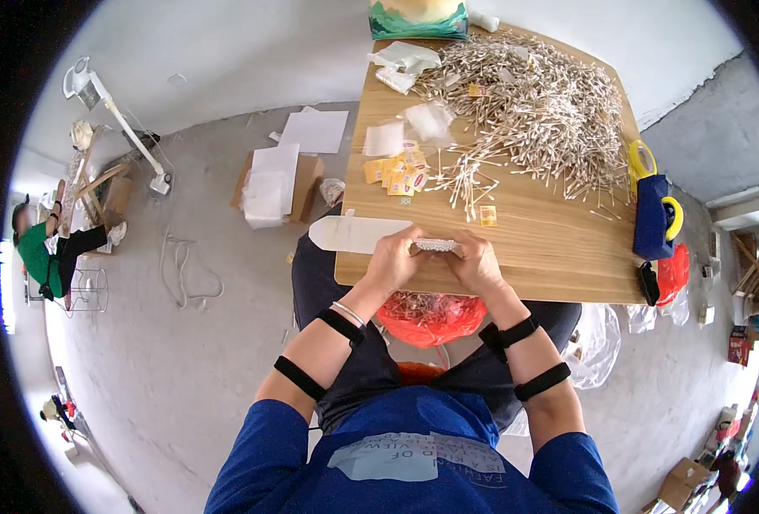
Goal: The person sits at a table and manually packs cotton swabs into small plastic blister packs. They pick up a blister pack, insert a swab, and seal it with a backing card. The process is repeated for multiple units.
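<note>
Near the table's front edge, my left hand (392, 259) and my right hand (477, 261) are both closed on a bundle of cotton swabs (438, 245), one at each end. The white tips of the bundle show in a tight row between my fingers. A flat white strip with a tapered end (345, 234) lies beside my left hand and sticks out past the table's left edge. Just beyond my hands is a small yellow label (488, 215). A big heap of loose cotton swabs (559, 111) covers the far right of the table, with a thinner scatter nearer me.
Yellow labels (397, 171) and clear plastic bags (428, 121) lie on the wooden table (551, 257). A blue tape dispenser (652, 218) stands at its right edge. Below the front edge hangs a red plastic bag (431, 319). A person in green (41, 257) sits far left.
</note>
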The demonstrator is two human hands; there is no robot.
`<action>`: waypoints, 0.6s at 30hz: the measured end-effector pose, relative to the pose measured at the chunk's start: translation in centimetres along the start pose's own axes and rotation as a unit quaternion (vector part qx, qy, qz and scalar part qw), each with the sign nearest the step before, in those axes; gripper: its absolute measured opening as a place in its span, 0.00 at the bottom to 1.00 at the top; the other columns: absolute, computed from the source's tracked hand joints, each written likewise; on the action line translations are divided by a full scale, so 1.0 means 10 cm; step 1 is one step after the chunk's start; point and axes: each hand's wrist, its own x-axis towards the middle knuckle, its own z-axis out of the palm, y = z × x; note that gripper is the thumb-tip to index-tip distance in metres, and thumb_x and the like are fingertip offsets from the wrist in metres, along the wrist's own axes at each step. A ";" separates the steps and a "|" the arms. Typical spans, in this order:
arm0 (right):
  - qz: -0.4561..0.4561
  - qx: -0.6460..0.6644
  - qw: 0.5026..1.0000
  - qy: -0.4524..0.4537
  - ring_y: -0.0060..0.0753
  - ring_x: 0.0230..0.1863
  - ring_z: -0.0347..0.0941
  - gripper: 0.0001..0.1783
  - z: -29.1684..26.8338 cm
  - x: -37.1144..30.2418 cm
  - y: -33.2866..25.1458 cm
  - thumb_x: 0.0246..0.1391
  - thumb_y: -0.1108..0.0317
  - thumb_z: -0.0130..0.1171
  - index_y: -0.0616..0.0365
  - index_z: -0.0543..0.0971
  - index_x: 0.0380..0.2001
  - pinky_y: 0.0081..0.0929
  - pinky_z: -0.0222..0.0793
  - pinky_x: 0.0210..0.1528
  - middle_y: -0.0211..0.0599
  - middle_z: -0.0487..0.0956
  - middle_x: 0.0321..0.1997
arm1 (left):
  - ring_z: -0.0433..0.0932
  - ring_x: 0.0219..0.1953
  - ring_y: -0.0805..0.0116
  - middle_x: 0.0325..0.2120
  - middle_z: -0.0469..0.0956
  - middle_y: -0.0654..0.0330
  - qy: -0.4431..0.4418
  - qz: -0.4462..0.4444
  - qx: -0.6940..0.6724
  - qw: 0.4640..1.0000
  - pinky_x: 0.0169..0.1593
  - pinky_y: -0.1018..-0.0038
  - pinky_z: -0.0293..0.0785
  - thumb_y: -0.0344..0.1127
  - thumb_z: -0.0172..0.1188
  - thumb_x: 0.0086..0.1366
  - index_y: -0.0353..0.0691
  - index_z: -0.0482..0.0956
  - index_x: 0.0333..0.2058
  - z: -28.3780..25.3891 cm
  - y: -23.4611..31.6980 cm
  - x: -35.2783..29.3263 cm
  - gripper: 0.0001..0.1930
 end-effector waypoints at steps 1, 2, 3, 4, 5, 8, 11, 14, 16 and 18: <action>0.025 0.004 1.000 -0.010 0.57 0.42 0.73 0.17 0.00 0.00 0.01 0.41 0.74 0.65 0.58 0.74 0.38 0.43 0.71 0.43 0.48 0.78 0.35 | 0.81 0.37 0.54 0.33 0.81 0.52 -0.002 -0.014 0.010 1.000 0.39 0.68 0.76 0.28 0.66 0.51 0.39 0.78 0.36 0.01 0.00 -0.01 0.11; 0.050 0.008 0.999 -0.020 0.57 0.43 0.73 0.17 0.00 0.00 0.01 0.41 0.74 0.65 0.58 0.75 0.38 0.43 0.71 0.44 0.48 0.78 0.36 | 0.81 0.38 0.55 0.34 0.81 0.51 -0.004 -0.028 0.019 0.999 0.40 0.69 0.76 0.26 0.66 0.51 0.37 0.78 0.37 0.02 0.01 -0.03 0.13; 0.073 0.012 0.997 -0.029 0.57 0.44 0.73 0.17 -0.01 0.01 0.01 0.41 0.75 0.64 0.58 0.75 0.38 0.42 0.70 0.45 0.48 0.78 0.37 | 0.82 0.39 0.57 0.35 0.81 0.51 -0.004 -0.040 0.029 0.999 0.42 0.69 0.76 0.25 0.66 0.51 0.36 0.78 0.39 0.01 0.01 -0.02 0.15; 0.049 0.008 0.998 -0.024 0.57 0.45 0.72 0.17 -0.02 0.03 0.01 0.41 0.75 0.64 0.58 0.75 0.38 0.42 0.70 0.47 0.47 0.78 0.38 | 0.81 0.38 0.55 0.34 0.81 0.51 0.000 -0.018 0.023 1.000 0.41 0.68 0.76 0.27 0.66 0.51 0.37 0.78 0.38 0.00 -0.01 -0.01 0.14; 0.025 0.004 1.000 -0.018 0.57 0.45 0.72 0.17 -0.03 0.04 0.01 0.41 0.74 0.64 0.58 0.75 0.38 0.42 0.69 0.48 0.47 0.79 0.39 | 0.81 0.37 0.53 0.32 0.81 0.51 0.004 0.005 0.017 1.000 0.39 0.67 0.76 0.29 0.67 0.51 0.39 0.78 0.37 -0.01 -0.05 0.00 0.13; 0.023 0.015 1.000 -0.014 0.56 0.47 0.71 0.17 -0.04 0.04 0.00 0.41 0.74 0.65 0.58 0.76 0.38 0.42 0.67 0.52 0.45 0.79 0.41 | 0.80 0.35 0.51 0.31 0.80 0.51 0.031 0.071 0.009 0.997 0.37 0.66 0.76 0.31 0.67 0.52 0.40 0.78 0.37 -0.04 -0.01 0.05 0.12; 0.036 0.034 0.999 -0.006 0.55 0.47 0.72 0.16 0.00 0.04 0.04 0.41 0.73 0.66 0.57 0.76 0.37 0.42 0.68 0.51 0.45 0.79 0.40 | 0.80 0.35 0.51 0.30 0.80 0.51 0.000 0.068 0.007 0.998 0.37 0.66 0.75 0.31 0.67 0.52 0.39 0.78 0.37 -0.09 -0.05 0.06 0.13; 0.029 0.033 0.999 -0.001 0.55 0.45 0.73 0.15 0.03 0.04 0.06 0.41 0.73 0.66 0.57 0.77 0.36 0.41 0.70 0.47 0.46 0.80 0.38 | 0.80 0.34 0.52 0.30 0.80 0.50 -0.014 0.023 0.030 0.999 0.36 0.65 0.75 0.30 0.67 0.52 0.38 0.77 0.37 -0.06 -0.12 0.01 0.13; 0.026 0.037 0.999 0.004 0.55 0.43 0.74 0.15 0.01 0.06 0.04 0.42 0.72 0.67 0.58 0.77 0.36 0.41 0.71 0.44 0.46 0.80 0.36 | 0.80 0.34 0.52 0.30 0.80 0.50 -0.015 -0.004 0.044 0.999 0.37 0.65 0.75 0.30 0.67 0.51 0.37 0.77 0.37 -0.06 -0.06 0.02 0.14; 0.029 0.051 0.998 0.009 0.55 0.40 0.75 0.14 0.00 0.06 0.02 0.42 0.72 0.67 0.58 0.77 0.35 0.41 0.71 0.42 0.46 0.80 0.35 | 0.80 0.35 0.51 0.30 0.80 0.50 -0.024 -0.034 0.048 0.998 0.38 0.65 0.75 0.30 0.68 0.51 0.37 0.77 0.37 -0.08 0.02 0.02 0.14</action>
